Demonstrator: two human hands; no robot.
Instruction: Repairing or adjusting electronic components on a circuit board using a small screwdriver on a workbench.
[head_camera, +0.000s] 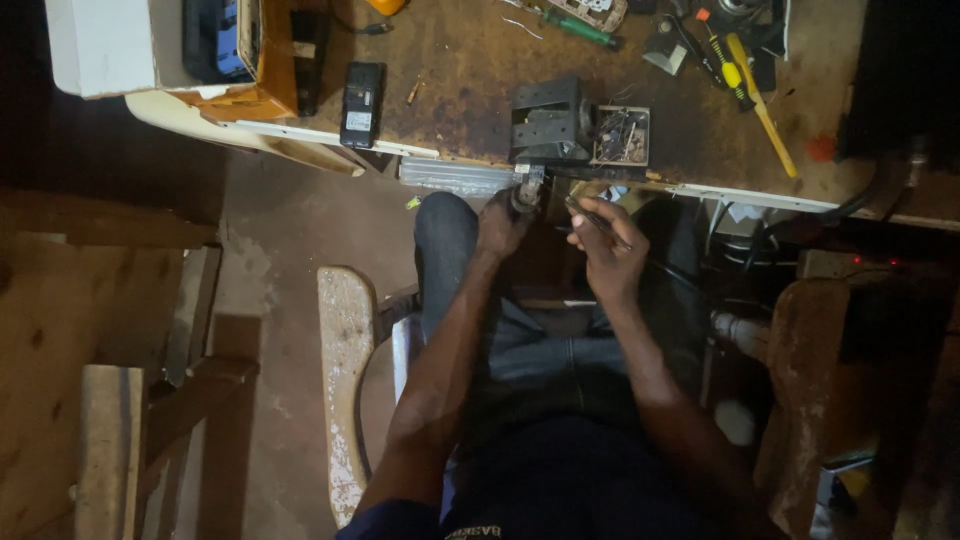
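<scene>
Now – left hand (500, 222) on small round part (527, 193), right hand (607, 250) w/ thin tool (592, 216)

The workbench top (470, 70) at upper centre looks rough, stained and matt; the vise (547, 120) is dark dull metal; the stool seat (345, 340) is worn, chipped wood.
</scene>
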